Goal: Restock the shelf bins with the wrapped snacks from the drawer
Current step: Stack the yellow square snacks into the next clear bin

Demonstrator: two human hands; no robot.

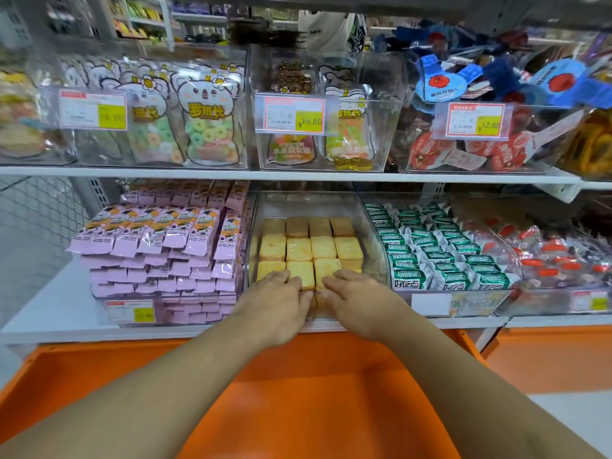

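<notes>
Square yellow wrapped snacks (299, 248) stacked in neat rows inside the clear middle bin (371, 226) on the lower shelf (53, 313), between pink packets (159, 236) and green packets (440, 256). Left hand (278, 301) and right hand (359, 301) side by side, fingers curled over the front-row snacks. Risk judged: uneven pressing could topple the front stack toward the open orange drawer (298, 392) below.

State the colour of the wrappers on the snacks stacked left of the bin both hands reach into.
Pink wrappers, with orange tops; head view.
</notes>
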